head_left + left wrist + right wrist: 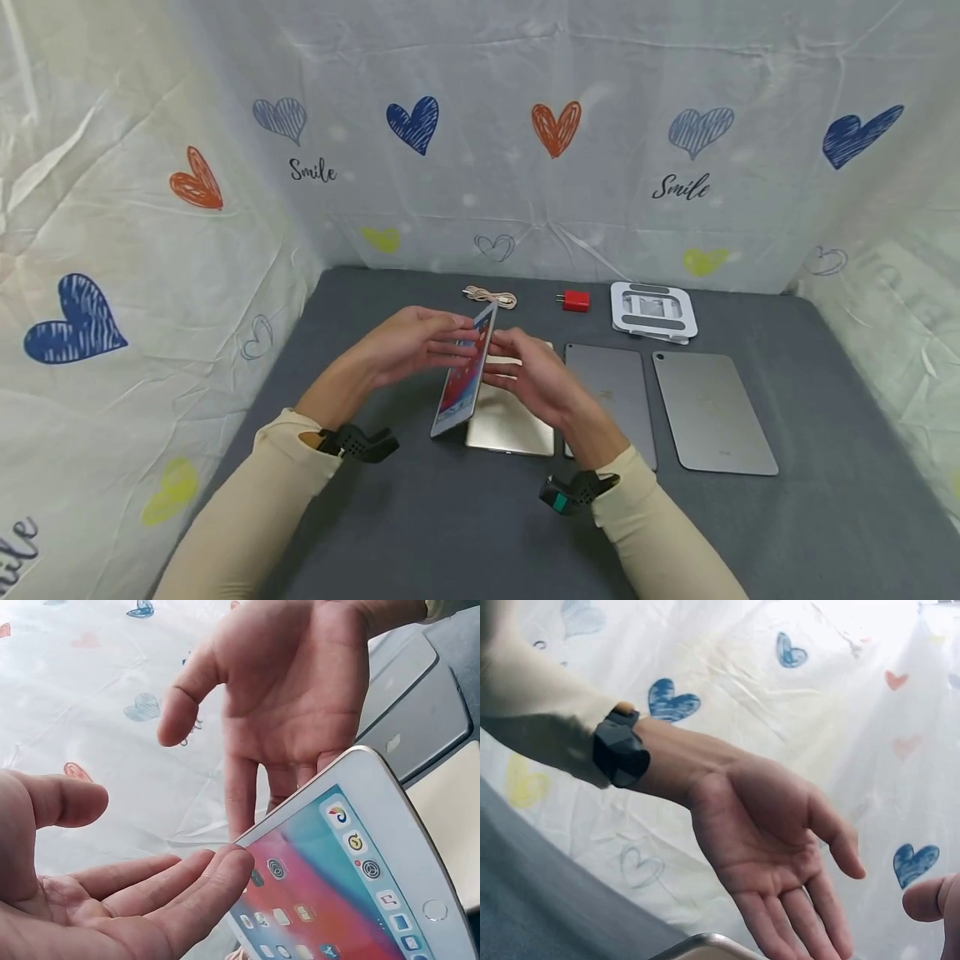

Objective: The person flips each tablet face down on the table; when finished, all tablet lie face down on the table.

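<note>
A white-fronted tablet (459,392) with its screen lit stands tilted on edge between my two hands. My left hand (408,342) has its fingers nearly straight along the screen side, thumb lifted away from the glass. Behind the tablet, my right hand (543,379) reaches its extended fingers to the back. App icons and a round home button (435,910) show on the tablet in the left wrist view. In the right wrist view only a corner of the tablet (709,941) appears, below the open palm of my left hand (772,840).
A gold tablet (513,429) lies beneath my right hand. To its right are a dark grey tablet (611,375) and a lighter grey one (712,408), backs up. Behind them sit a coiled cable (491,296), a red plug adapter (576,301) and a folded white stand (654,321).
</note>
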Demonstrator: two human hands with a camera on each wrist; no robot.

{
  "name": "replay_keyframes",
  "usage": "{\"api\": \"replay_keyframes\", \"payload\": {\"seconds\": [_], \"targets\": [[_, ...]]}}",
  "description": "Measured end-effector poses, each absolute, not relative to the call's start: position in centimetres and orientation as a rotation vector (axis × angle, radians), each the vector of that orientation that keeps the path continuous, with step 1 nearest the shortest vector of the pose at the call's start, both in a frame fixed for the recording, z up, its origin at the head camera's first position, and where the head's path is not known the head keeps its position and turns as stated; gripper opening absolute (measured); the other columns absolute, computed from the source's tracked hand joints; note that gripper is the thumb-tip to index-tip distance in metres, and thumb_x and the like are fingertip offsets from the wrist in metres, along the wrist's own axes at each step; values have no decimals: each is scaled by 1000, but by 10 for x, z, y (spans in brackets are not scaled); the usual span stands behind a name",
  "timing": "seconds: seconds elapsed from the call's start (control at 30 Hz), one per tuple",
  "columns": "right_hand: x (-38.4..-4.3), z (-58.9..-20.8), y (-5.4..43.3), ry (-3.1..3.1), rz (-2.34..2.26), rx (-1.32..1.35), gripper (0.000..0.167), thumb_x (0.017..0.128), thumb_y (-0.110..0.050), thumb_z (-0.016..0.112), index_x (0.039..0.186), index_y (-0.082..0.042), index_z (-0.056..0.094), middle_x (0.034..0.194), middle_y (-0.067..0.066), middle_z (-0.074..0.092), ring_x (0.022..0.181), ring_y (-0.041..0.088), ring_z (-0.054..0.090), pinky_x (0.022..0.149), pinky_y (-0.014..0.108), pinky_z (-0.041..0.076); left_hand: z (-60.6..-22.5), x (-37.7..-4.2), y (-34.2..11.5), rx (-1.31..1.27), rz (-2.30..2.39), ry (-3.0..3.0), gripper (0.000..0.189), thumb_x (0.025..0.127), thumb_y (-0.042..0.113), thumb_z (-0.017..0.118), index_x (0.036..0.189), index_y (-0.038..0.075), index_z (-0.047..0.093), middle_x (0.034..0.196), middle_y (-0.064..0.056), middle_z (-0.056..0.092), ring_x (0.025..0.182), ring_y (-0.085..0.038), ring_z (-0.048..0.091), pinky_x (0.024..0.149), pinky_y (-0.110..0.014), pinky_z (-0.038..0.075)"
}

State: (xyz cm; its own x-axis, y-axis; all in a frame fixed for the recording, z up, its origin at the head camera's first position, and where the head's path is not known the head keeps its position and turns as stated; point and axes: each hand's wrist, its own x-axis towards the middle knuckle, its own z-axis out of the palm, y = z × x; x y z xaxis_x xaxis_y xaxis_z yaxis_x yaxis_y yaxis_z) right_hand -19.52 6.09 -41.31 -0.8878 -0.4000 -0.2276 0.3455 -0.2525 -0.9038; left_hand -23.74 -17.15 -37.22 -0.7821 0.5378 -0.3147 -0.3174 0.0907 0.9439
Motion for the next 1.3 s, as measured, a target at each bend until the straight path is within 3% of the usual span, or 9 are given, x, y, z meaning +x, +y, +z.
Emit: {"api": "replay_keyframes", "payload": {"seconds": [0.33,0.57,0.8,1.0,1.3], "targets": [[-202,-406,35,1558,-2173,-101,43,113,-28,43,139,4,57,129,12,55,111,27,65,116,49,54,-366,-241,-191,189,1748,1791,52,118,20,48,161,-9,44,161,-29,54,146,-45,59,119,-52,55],[-209,-404,19,1580,-2133,-128,45,113,-30,41,141,2,55,131,11,53,107,24,64,114,46,54,-360,-242,-206,194,1731,1841,52,117,20,50,159,-11,46,161,-32,53,147,-48,57,112,-51,60],[-214,-408,11,1579,-2075,-157,59,113,-34,43,161,1,46,152,19,50,119,29,60,112,43,53,-360,-246,-225,168,1708,1915,53,117,22,50,158,-12,46,160,-33,53,138,-40,67,109,-49,62],[-214,-418,12,1590,-2026,-141,62,113,-36,43,163,1,44,159,27,49,133,40,60,116,46,52,-359,-247,-242,144,1701,1936,54,118,25,48,158,-12,45,162,-34,50,130,-31,72,108,-46,64],[-213,-442,19,1572,-1982,-120,69,114,-38,41,167,7,32,168,29,42,154,47,46,131,53,39,-362,-249,-263,24,1610,2027,58,118,27,48,162,-10,40,164,-33,49,131,-33,70,105,-43,65]]}}
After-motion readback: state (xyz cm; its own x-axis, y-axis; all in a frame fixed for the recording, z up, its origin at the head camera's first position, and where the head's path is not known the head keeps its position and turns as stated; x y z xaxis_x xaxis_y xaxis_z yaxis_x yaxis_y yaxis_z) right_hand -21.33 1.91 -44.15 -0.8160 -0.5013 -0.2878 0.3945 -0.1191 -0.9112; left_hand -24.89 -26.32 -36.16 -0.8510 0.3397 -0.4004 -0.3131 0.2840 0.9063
